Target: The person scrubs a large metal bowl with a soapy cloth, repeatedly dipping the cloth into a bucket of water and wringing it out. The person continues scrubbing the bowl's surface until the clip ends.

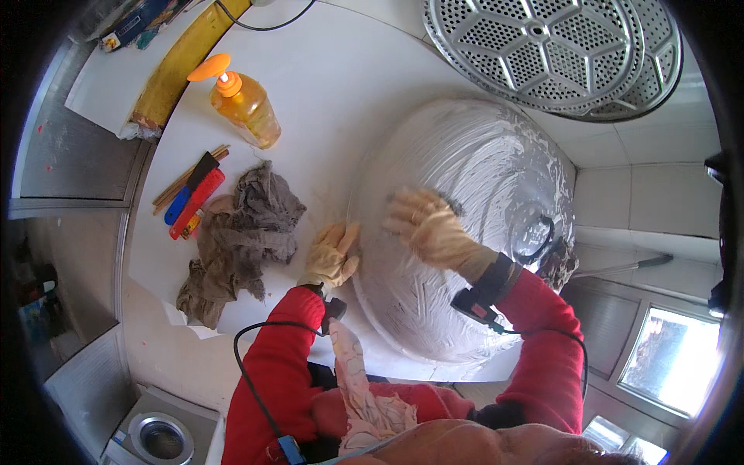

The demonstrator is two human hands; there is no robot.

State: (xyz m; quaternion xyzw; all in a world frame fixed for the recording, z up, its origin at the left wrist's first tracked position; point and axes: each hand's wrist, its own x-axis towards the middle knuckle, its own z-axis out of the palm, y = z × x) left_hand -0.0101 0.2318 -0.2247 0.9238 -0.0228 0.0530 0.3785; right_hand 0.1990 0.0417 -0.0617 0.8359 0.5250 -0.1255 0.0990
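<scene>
Resting left hand (328,257) with thumb and fingers apart at rim of foamy domed lid (465,167), laying blurred right hand (434,232) over it, can't tell if gripping.

- The head view, from the left of two side-by-side fisheye cameras, looks down on the worktop (329,85).
- It sits fairly near, with left hand (332,257) and right hand (431,230) around mid-frame.
- The round field spreads wide (even a window (673,360) shows, lower right).
</scene>
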